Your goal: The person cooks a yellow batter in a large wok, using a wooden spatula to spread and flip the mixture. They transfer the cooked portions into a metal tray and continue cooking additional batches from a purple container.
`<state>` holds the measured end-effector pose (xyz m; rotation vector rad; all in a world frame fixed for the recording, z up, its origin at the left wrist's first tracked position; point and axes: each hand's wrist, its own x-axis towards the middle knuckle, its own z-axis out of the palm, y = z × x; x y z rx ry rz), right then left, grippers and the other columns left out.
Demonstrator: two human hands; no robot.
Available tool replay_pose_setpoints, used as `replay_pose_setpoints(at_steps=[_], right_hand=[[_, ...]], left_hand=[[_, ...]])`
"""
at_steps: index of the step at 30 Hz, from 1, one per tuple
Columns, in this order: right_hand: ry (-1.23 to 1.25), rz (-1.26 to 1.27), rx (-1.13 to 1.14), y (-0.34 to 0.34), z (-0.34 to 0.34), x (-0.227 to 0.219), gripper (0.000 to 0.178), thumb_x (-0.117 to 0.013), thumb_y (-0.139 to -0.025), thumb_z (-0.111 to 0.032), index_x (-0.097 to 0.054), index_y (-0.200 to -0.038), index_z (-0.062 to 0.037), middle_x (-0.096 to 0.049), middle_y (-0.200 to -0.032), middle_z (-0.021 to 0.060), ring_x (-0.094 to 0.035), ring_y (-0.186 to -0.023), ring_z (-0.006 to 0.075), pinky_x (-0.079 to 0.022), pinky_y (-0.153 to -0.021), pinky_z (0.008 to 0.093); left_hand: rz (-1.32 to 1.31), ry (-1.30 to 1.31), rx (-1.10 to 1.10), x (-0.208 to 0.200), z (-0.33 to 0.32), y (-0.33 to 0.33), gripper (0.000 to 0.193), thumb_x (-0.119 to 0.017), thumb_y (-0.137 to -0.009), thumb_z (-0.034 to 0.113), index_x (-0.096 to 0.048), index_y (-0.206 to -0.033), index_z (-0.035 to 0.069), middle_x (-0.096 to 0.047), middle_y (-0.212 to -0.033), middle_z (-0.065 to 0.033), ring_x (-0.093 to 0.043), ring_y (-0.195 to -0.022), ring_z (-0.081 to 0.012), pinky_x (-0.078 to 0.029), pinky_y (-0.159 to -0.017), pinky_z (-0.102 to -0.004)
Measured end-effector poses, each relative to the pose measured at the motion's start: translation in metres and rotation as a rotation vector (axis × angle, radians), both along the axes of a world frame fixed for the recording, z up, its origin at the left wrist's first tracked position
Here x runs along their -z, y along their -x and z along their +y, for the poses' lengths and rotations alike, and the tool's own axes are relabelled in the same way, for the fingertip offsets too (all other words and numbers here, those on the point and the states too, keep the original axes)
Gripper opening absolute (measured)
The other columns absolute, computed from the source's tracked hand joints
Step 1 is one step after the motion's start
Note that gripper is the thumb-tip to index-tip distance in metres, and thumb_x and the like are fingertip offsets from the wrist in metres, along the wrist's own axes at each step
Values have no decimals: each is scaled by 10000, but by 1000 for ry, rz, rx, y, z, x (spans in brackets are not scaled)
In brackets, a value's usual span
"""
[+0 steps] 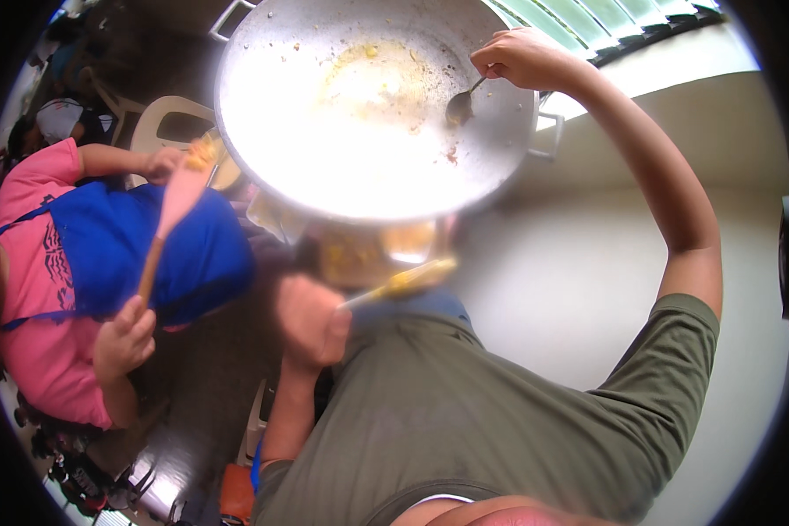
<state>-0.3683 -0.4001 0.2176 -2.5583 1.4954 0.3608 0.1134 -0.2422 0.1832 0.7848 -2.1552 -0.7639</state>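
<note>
A large silvery metal pan [500, 162] with side handles fills the top middle, its inside smeared with yellowish food remains and partly washed out by glare. Inside its right part, my right hand [519, 58] is closed on the handle of a dark metal spoon [458, 109], bowl down near the pan wall. Below the pan, close to my body, my left hand [312, 321] is wrapped round the light handle of a utensil [379, 289]. Yellow food [421, 274] covers its far end. Motion blur hides the utensil's exact kind.
At left a co-worker in a pink shirt and blue apron [149, 250] holds a wooden-handled spatula [177, 203] with orange-yellow food at its tip. Beneath the pan's near rim are blurred containers of yellow food [351, 256]. A pale plastic chair [159, 114] stands behind the co-worker.
</note>
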Motion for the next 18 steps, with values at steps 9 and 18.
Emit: replay_pose_setpoints(at_steps=[9,18], right_hand=[[254,-387,28,22,-117,29,65,-641,-923,25,-653,-886,-27,-691,-836,173,-670,-808,353,-518,-752,462],[12,-219,-58,29,-70,28,78,-647,-856,10,-633,-815,-55,-648,-804,126,-646,-858,312,-514,-774,459]], left_hand=[[-25,-16,29,-11,-17,-6,322,-553,-1030,240,-557,-758,69,-524,-729,-120,-477,-646,-327,-375,-657,-460],[-44,-23,-1,-18,-23,-3,325,-541,-1060,268,-544,-820,49,-531,-753,-113,-464,-671,-303,-356,-655,-434]])
